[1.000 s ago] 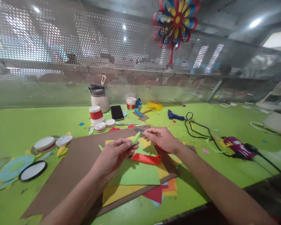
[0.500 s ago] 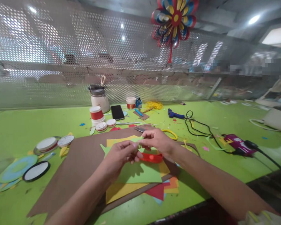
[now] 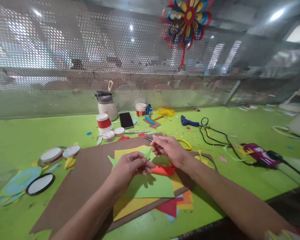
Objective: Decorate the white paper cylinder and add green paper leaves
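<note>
My left hand pinches a small light-green piece of paper between thumb and fingers, above stacked coloured sheets. Just right of it, my right hand has its fingers curled together, apart from the green piece; whether anything is in them is hidden. Below both hands lies a red curved strip with a toothed edge, on a green paper sheet. Yellow paper shows beneath that sheet. Behind my right hand lie scissors, with a yellow handle and partly covered blades.
Brown board lies under the sheets. A phone, a kettle-like jug and red-white tubs stand at the back. A blue glue gun with a black cord lies right, near a purple plug box. Round lids lie left.
My right hand has moved off the green paper piece, slightly up and to the right. The piece stays in my left hand and shows more clearly. The view has shifted slightly.
</note>
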Motion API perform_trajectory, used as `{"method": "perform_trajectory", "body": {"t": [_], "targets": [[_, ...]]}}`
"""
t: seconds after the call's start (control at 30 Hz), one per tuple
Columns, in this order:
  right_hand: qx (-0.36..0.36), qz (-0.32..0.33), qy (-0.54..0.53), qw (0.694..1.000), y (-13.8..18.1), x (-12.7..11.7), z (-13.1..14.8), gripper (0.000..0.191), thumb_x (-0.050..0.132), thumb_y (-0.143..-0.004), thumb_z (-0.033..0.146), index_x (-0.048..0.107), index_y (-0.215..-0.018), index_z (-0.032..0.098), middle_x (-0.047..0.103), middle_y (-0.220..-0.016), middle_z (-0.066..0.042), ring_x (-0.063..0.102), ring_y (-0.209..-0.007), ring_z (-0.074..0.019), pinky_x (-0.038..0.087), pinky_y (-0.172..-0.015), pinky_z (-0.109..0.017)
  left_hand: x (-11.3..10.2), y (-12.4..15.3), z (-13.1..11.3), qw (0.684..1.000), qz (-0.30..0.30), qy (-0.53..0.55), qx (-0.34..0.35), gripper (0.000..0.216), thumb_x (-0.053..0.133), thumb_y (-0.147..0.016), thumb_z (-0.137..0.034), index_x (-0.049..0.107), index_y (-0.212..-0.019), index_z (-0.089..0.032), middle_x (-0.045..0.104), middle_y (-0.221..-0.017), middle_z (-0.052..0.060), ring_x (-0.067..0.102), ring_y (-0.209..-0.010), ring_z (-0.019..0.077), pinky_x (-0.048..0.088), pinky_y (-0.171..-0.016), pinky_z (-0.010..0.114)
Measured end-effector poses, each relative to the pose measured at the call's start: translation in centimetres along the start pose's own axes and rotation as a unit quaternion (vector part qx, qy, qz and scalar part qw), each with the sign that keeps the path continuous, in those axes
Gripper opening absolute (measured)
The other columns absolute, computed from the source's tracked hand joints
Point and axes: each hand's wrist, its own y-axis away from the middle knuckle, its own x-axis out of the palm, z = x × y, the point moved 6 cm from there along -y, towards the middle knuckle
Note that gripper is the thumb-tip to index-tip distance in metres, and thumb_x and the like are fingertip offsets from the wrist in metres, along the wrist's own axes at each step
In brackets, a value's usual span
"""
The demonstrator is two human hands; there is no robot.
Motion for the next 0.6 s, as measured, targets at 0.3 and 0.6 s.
{"method": "perform_trajectory", "body": {"t": [0.3,0.6], "targets": [[-0.021,0.024,0.088,0.996,0.57,0.85,-0.02,0.031,0.071,-0.068,0.043,0.058,-0.061,0.015,0.054,-0.050,0.004,0.046,-0.047,-0.0091,0.037,-0.050,-0.024,0.07,-0.01,0.17,0.999,0.008,0.035,-0.003,0.011,0.056,-0.078,-0.024,0.060,-0.076,-0.014,0.072,-0.070,0.010,0.066,-0.064,0.0186,0.044,-0.055,0.025],[-0.028,0.004,0.071,0.997,0.58,0.87,-0.10,0.025,0.068,-0.071,0.037,0.059,-0.063,0.015,0.053,-0.050,0.005,0.046,-0.048,-0.0084,0.036,-0.049,-0.023,-0.28,-0.61,0.61,1.000,-0.006,-0.006,0.002,0.019,0.074,-0.069,-0.026,0.060,-0.069,-0.013,0.068,-0.066,0.004,0.059,-0.062,0.0123,0.043,-0.058,0.021]]}}
